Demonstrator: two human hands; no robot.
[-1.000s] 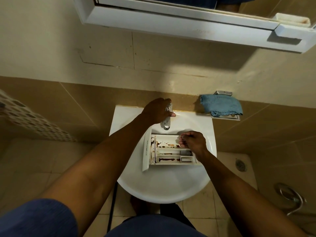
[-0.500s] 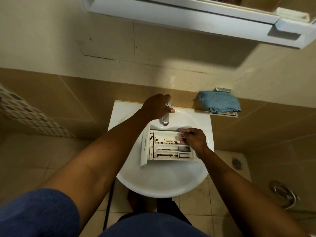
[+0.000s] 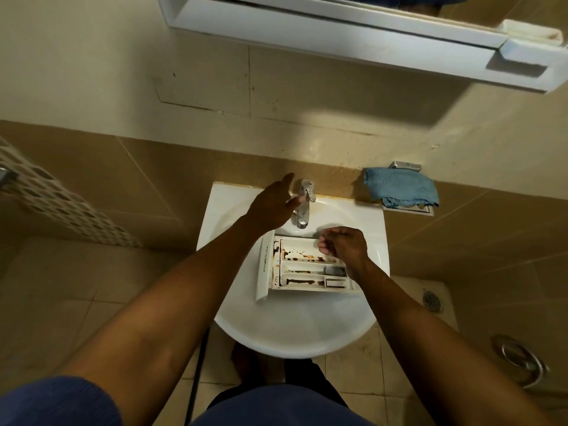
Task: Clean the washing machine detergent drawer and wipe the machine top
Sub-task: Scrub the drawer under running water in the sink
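Dim warm indoor light, brightest patch on wall [image 3: 322,142] just above washbasin [image 3: 295,339], soft glare on its white rim, mirror cabinet [image 3: 338,35] casting broad shadow higher up, detergent drawer [image 3: 307,267] in basin sharp, wide-angle bending toward frame edges, blue sleeve [image 3: 55,401] below basin blurred

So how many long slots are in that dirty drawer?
3 in the drawer: the far slot by the tap, the middle slot, the near slot. The right hand covers one corner, so more may hide there.
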